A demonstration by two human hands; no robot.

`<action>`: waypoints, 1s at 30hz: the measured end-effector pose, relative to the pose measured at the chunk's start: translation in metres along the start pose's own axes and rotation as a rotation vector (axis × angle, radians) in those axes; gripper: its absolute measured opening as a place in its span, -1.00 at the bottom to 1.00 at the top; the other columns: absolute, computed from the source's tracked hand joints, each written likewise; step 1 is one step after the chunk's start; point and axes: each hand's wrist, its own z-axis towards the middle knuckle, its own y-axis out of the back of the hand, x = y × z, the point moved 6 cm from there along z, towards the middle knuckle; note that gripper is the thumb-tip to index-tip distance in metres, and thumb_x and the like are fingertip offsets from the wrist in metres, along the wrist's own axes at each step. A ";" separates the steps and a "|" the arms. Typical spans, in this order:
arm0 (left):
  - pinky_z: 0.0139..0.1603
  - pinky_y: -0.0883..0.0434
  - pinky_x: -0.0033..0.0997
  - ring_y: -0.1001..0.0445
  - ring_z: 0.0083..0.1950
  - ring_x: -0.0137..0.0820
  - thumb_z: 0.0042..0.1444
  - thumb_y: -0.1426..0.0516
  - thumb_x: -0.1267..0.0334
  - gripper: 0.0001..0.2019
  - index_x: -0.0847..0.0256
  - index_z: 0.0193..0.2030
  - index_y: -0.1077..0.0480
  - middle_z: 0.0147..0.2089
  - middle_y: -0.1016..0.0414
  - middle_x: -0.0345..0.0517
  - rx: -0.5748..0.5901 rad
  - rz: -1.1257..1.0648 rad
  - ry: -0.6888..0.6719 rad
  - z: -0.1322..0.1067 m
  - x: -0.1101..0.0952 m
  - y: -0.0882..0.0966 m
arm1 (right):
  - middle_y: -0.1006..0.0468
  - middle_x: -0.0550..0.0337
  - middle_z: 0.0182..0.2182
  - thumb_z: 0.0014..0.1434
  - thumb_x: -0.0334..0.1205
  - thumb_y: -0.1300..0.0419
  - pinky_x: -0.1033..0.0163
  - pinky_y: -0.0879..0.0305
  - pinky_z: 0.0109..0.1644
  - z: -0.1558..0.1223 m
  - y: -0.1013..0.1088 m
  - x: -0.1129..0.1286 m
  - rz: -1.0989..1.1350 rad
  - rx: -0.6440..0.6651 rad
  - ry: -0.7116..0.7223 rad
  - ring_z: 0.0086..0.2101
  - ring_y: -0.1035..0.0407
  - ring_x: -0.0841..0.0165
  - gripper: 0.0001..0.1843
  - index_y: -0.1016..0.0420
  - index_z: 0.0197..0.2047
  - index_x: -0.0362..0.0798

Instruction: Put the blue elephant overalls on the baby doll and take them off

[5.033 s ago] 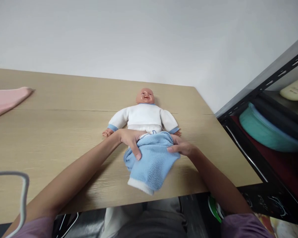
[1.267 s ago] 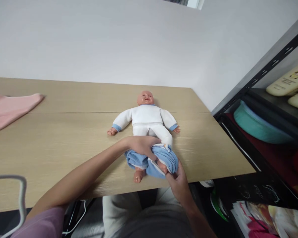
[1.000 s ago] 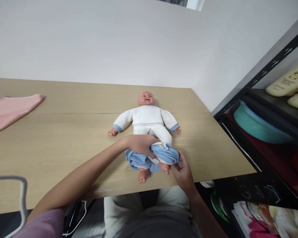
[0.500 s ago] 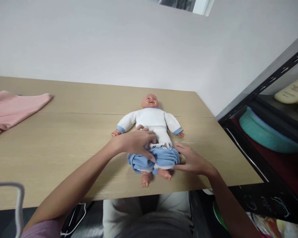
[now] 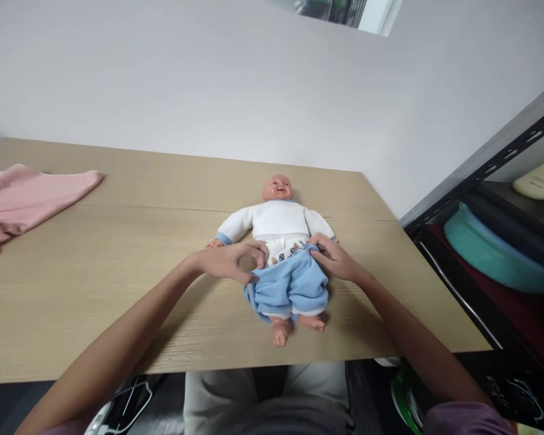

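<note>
A baby doll (image 5: 278,188) in a white top with blue cuffs lies on its back on the wooden table, its feet towards me. Light blue pants (image 5: 294,287) cover its legs up to the thighs, and their printed white inside shows at the waist. My right hand (image 5: 336,257) pinches the waistband on the right, beside the doll's hip. On the other side, my left hand (image 5: 233,261) is curled at the left edge of the waistband, thumb and fingers closing on the cloth.
Pink cloth (image 5: 36,196) lies at the table's left. Right of the table (image 5: 163,235) stands a black metal shelf with a teal basin (image 5: 493,254) and a cream bottle (image 5: 541,180). A white cable (image 5: 138,402) hangs below the table's front edge.
The blue pants have moved up the doll's legs, from bunched around the shins to the thighs. My right hand rose with the waistband; my left hand shifted left to its other side.
</note>
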 end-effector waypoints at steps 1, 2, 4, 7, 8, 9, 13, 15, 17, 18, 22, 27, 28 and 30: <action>0.27 -0.48 -0.23 -0.56 0.18 -0.15 0.16 -0.31 0.21 -0.84 0.16 -0.14 -0.52 0.14 -0.57 -0.04 -0.046 -0.037 -0.007 0.001 0.005 -0.002 | -0.54 0.14 -0.15 0.55 0.10 -0.16 0.07 -0.38 0.15 0.003 -0.003 -0.005 0.005 -0.062 0.017 -0.08 -0.45 0.17 -0.71 -0.48 -0.07 0.08; 0.21 -0.49 -0.24 -0.56 0.15 -0.16 0.18 -0.28 0.21 -0.85 0.16 -0.14 -0.49 0.08 -0.58 -0.05 -0.103 -0.077 -0.011 0.003 0.011 -0.003 | -0.53 0.14 -0.16 0.54 0.11 -0.16 0.06 -0.38 0.14 0.004 -0.006 -0.010 0.015 -0.122 0.025 -0.09 -0.44 0.16 -0.71 -0.47 -0.08 0.08; 0.08 -0.49 -0.27 -0.55 0.01 -0.22 0.24 -0.26 0.16 -0.84 0.15 -0.15 -0.41 -0.07 -0.54 -0.11 -0.244 -0.143 -0.006 0.005 0.026 -0.006 | -0.53 0.15 -0.17 0.54 0.12 -0.16 0.06 -0.38 0.11 0.003 -0.013 -0.023 0.056 -0.212 0.002 -0.11 -0.44 0.16 -0.70 -0.46 -0.06 0.08; -0.01 -0.48 -0.29 -0.50 -0.08 -0.28 0.32 -0.23 0.08 -0.79 0.13 -0.12 -0.34 -0.15 -0.44 -0.16 -0.417 -0.199 0.023 0.006 0.043 -0.012 | -0.55 0.17 -0.16 0.53 0.15 -0.16 0.09 -0.40 0.05 -0.004 -0.023 -0.042 0.123 -0.257 -0.088 -0.13 -0.45 0.17 -0.69 -0.45 -0.01 0.08; 0.01 -0.48 -0.27 -0.51 -0.05 -0.26 0.34 -0.22 0.07 -0.78 0.13 -0.07 -0.35 -0.12 -0.45 -0.14 -0.445 -0.199 0.027 0.005 0.045 -0.015 | -0.56 0.16 -0.15 0.53 0.15 -0.16 0.10 -0.40 0.04 -0.007 -0.025 -0.046 0.137 -0.259 -0.111 -0.12 -0.46 0.17 -0.69 -0.45 0.01 0.09; 0.04 -0.49 -0.24 -0.52 -0.02 -0.24 0.35 -0.21 0.06 -0.77 0.13 -0.03 -0.36 -0.08 -0.47 -0.11 -0.464 -0.175 0.025 0.005 0.044 -0.017 | -0.56 0.16 -0.12 0.53 0.15 -0.17 0.10 -0.42 0.04 -0.009 -0.027 -0.048 0.145 -0.260 -0.126 -0.10 -0.47 0.17 -0.69 -0.45 0.04 0.09; 0.33 -0.42 0.00 -0.45 0.18 -0.08 0.29 -0.23 0.12 -0.80 0.13 -0.04 -0.43 0.09 -0.48 0.04 -0.568 0.162 -0.010 0.002 0.026 -0.019 | -0.57 0.09 -0.06 0.52 0.10 -0.20 0.00 -0.43 0.20 -0.012 -0.021 -0.039 0.057 -0.341 -0.092 0.02 -0.49 0.11 -0.73 -0.49 0.02 0.09; 0.45 -0.32 0.09 -0.38 0.30 -0.01 0.29 -0.20 0.15 -0.85 0.13 -0.07 -0.42 0.22 -0.46 0.12 -0.602 0.268 -0.023 0.001 0.021 -0.019 | -0.57 0.03 0.00 0.52 0.07 -0.21 -0.06 -0.38 0.32 -0.012 -0.017 -0.028 -0.028 -0.382 -0.033 0.09 -0.48 0.07 -0.76 -0.51 -0.05 0.09; 0.45 -0.32 0.08 -0.40 0.32 -0.02 0.35 -0.14 0.17 -0.86 0.12 -0.03 -0.40 0.27 -0.47 0.14 -0.599 0.246 -0.034 0.003 0.024 -0.020 | -0.59 -0.02 0.08 0.52 0.06 -0.21 -0.10 -0.35 0.38 -0.012 -0.016 -0.021 -0.052 -0.395 -0.002 0.16 -0.48 0.05 -0.77 -0.51 -0.04 0.10; 0.42 -0.35 0.04 -0.43 0.29 -0.05 0.39 -0.10 0.16 -0.86 0.12 0.00 -0.38 0.24 -0.50 0.13 -0.599 0.211 -0.031 0.003 0.028 -0.020 | -0.61 -0.03 0.11 0.53 0.06 -0.20 -0.11 -0.35 0.39 -0.012 -0.016 -0.020 -0.043 -0.393 -0.006 0.18 -0.49 0.04 -0.77 -0.51 -0.01 0.10; 0.16 -0.46 -0.13 -0.49 0.03 -0.17 0.51 -0.03 0.05 -0.80 0.12 0.03 -0.30 0.00 -0.51 0.01 -0.682 0.078 0.035 0.003 0.048 -0.015 | -0.68 -0.01 0.07 0.54 0.12 -0.20 -0.11 -0.41 0.33 -0.012 -0.016 -0.025 -0.039 -0.389 -0.064 0.13 -0.54 0.03 -0.70 -0.50 0.10 0.11; 0.02 -0.42 -0.25 -0.38 -0.13 -0.29 0.54 -0.03 -0.04 -0.73 0.12 0.02 -0.25 -0.12 -0.40 -0.13 -0.833 0.009 0.102 0.002 0.064 -0.007 | -0.68 0.05 -0.08 0.51 0.20 -0.20 -0.01 -0.45 0.18 -0.006 -0.016 -0.041 -0.018 -0.409 -0.103 -0.03 -0.56 0.09 -0.64 -0.47 0.05 0.09; 0.01 -0.42 -0.26 -0.39 -0.12 -0.29 0.54 -0.04 -0.07 -0.71 0.12 0.05 -0.26 -0.11 -0.40 -0.14 -0.837 -0.042 0.112 0.004 0.068 -0.007 | -0.66 0.07 -0.10 0.50 0.22 -0.21 0.01 -0.45 0.16 -0.004 -0.017 -0.046 0.010 -0.416 -0.116 -0.04 -0.55 0.10 -0.63 -0.46 0.04 0.09; -0.02 -0.42 -0.26 -0.42 -0.12 -0.28 0.53 -0.06 -0.12 -0.65 0.13 0.10 -0.29 -0.10 -0.43 -0.14 -0.824 -0.153 0.134 0.007 0.075 -0.010 | -0.63 0.10 -0.13 0.48 0.24 -0.22 0.03 -0.46 0.16 -0.001 -0.018 -0.053 0.064 -0.427 -0.136 -0.05 -0.54 0.11 -0.62 -0.44 0.01 0.10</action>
